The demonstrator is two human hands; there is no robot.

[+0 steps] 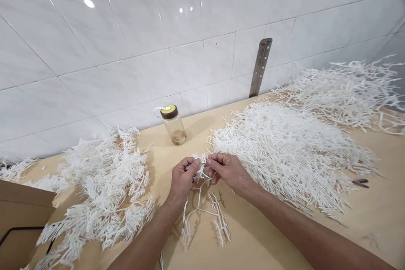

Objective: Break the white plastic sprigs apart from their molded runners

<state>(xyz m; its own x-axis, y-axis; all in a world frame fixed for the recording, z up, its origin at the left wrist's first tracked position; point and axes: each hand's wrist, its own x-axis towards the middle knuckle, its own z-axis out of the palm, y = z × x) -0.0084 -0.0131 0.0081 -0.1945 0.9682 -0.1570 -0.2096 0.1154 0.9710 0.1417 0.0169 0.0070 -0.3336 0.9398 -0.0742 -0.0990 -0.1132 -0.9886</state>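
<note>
My left hand (186, 177) and my right hand (226, 172) meet near the middle of the view, both pinching parts of a white branched plastic piece (201, 169). Its small twigs show between my fingertips. Below them a thin white branching stem (198, 208) spreads down over the tabletop, forking to both sides; whether it is joined to the held part is hard to tell. A heap of white branched pieces (104, 185) lies left of my hands, and a larger heap (284, 147) lies to their right.
A clear bottle (177, 128) with a yellow and black lid stands beyond my hands on the wooden table (202, 126). A perforated metal strip (261, 67) leans on the tiled wall. A cardboard box (23, 215) is at left, a small dark object (361, 183) at right.
</note>
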